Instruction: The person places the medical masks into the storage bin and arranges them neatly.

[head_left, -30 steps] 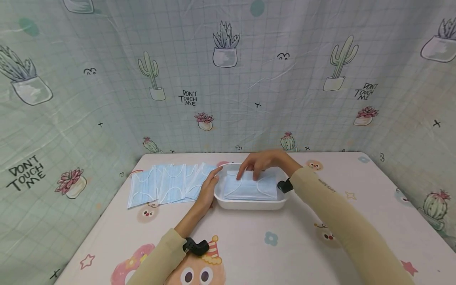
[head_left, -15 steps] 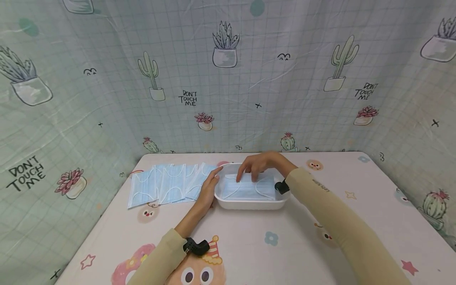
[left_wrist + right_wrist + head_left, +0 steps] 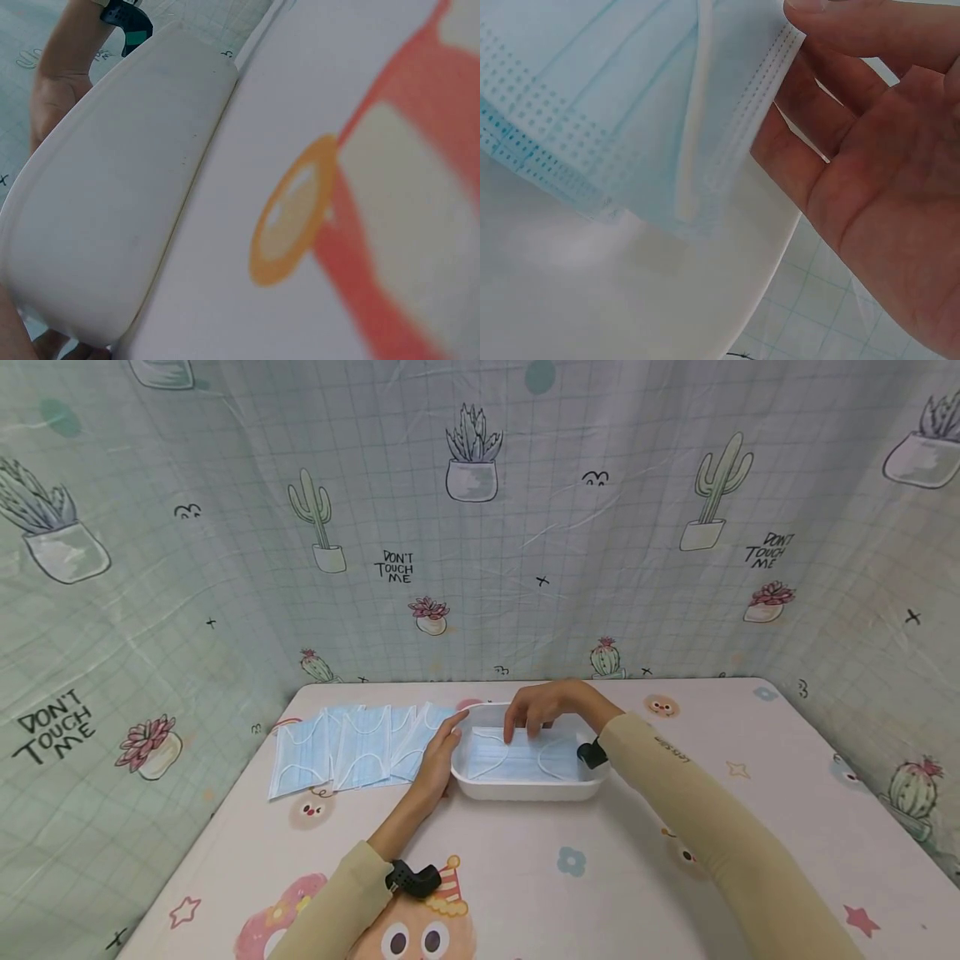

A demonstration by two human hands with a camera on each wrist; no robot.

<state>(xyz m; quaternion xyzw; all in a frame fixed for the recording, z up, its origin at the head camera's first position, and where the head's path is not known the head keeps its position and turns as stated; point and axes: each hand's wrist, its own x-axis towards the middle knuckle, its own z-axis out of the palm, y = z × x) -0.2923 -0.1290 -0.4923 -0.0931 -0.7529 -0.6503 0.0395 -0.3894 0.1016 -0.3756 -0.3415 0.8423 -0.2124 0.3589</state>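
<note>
A white plastic tray [image 3: 528, 791] holds pale blue disposable face masks [image 3: 525, 767] lying flat with white ear loops. My left hand [image 3: 433, 766] holds the tray's left end, its fingers along the rim; in the left wrist view fingertips [image 3: 52, 343] show beside the tray's end wall. Over the tray's far side, my right hand [image 3: 542, 703] reaches down with bent fingers to the far edge of the masks. In the right wrist view the thumb lies over the edge of a face mask [image 3: 645, 97], the other fingers behind it.
Left of the tray, several more face masks [image 3: 360, 747] lie overlapping in a row on the pink patterned table [image 3: 510, 877]. A cactus-print curtain [image 3: 480, 543] hangs behind the table and along both sides.
The masks under my right hand have settled lower in the tray and slightly left. The right fingertips have shifted slightly right since half a second ago. My left hand has stayed in place.
</note>
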